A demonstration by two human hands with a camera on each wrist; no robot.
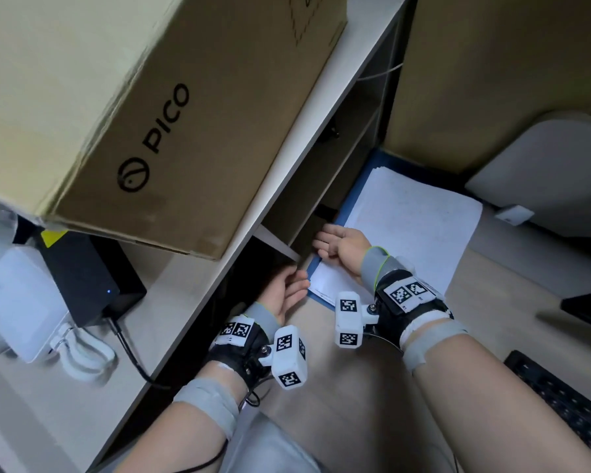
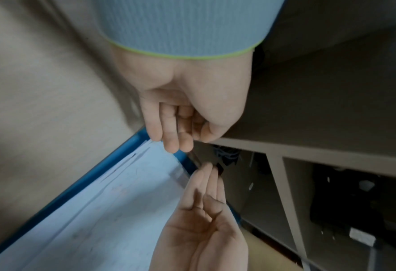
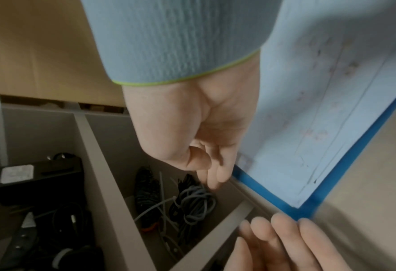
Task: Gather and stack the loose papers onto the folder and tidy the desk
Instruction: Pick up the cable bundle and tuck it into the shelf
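Observation:
A blue folder (image 1: 352, 199) lies on the desk with a stack of white papers (image 1: 413, 227) on it, against the open shelf unit. My left hand (image 1: 301, 285) has straight fingers touching the folder's near corner (image 3: 306, 212). My right hand (image 1: 328, 238) rests with relaxed fingers at the folder's shelf-side edge (image 3: 262, 188), holding nothing. In the left wrist view my left fingers (image 2: 171, 143) meet the corner of the papers (image 2: 122, 201), and the blue edge (image 2: 76, 187) runs down-left. The sheets' edges look slightly uneven there.
A large cardboard PICO box (image 1: 171, 114) sits on the shelf top (image 1: 260, 199). The cubbies below hold coiled cables (image 3: 192, 199) and black gear. A black adapter (image 1: 93, 278) and white device (image 1: 17, 302) lie left. A keyboard (image 1: 567, 404) is at lower right.

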